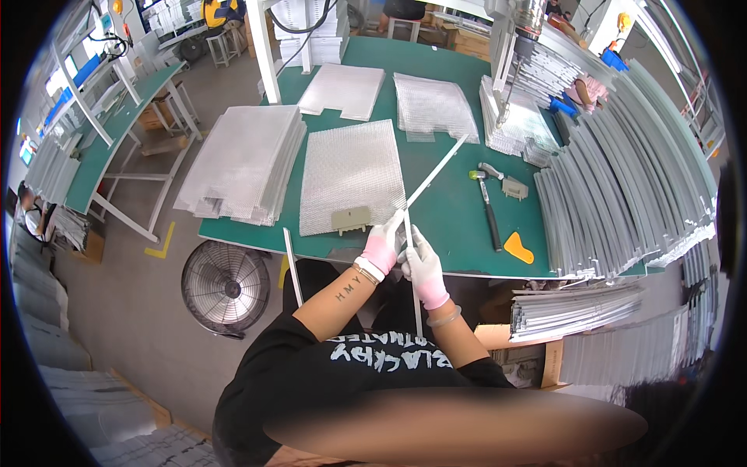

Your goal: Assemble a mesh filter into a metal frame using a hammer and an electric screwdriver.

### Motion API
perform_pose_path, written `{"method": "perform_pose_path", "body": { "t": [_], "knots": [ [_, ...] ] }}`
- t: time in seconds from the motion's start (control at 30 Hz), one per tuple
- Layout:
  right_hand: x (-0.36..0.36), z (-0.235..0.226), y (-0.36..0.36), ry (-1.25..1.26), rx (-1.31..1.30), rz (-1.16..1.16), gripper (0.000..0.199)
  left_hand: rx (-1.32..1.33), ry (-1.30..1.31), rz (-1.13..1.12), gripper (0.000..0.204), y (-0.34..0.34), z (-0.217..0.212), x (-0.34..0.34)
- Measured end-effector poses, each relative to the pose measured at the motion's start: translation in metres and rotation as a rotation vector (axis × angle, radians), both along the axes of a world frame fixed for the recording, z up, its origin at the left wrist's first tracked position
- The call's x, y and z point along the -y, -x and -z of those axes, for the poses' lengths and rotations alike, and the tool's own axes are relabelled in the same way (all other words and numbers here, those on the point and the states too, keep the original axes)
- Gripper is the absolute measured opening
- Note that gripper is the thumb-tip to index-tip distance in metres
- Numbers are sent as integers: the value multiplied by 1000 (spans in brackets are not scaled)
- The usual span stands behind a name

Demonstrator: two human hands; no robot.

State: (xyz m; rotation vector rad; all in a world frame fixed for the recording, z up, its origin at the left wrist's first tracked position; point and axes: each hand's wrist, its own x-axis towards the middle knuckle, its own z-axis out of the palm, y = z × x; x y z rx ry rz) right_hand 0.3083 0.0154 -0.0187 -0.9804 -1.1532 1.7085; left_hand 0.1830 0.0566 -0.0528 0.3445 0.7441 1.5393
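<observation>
My left hand [381, 247], in a white and pink glove, is closed around a thin pale metal strip [437, 170] that slants up to the right over the green table. Close beside it, my right hand [425, 268], gloved alike, grips a second length of strip [407, 227] running down toward my body. The two lengths meet or cross by my fingers; whether they are one piece I cannot tell. Under the left fingers lies a silvery mesh sheet [350, 167], with a grey-beige block [351, 219] on its near edge. Another pale strip [292, 265] stands at the table edge, left of my forearm.
Mesh stacks lie at left [241, 159], back [342, 89] and back right [436, 105]. A hammer [490, 214], a grey-handled tool [510, 184] and a yellow scraper [519, 247] rest to the right. Metal strips [622, 171] crowd the right side. A floor fan [232, 288] stands left.
</observation>
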Motion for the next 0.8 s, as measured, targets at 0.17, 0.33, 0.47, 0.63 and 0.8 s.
{"method": "perform_pose_path", "body": {
  "t": [0.17,0.33,0.47,0.63,0.8],
  "knots": [
    [-25,-13,-3,-35,-4,-54,52,198,68,57,23,-4,-15,4],
    [-64,-35,16,-51,184,-67,50,-479,-269,71,21,0,18,15],
    [-91,-24,17,-16,387,-154,32,145,-89,193,41,5,-16,66],
    [-104,-14,6,100,193,-265,19,-1564,-255,-522,27,105,-39,107],
    [-90,-11,18,45,68,-332,11,-767,-27,-277,57,189,9,108]
  ]
}}
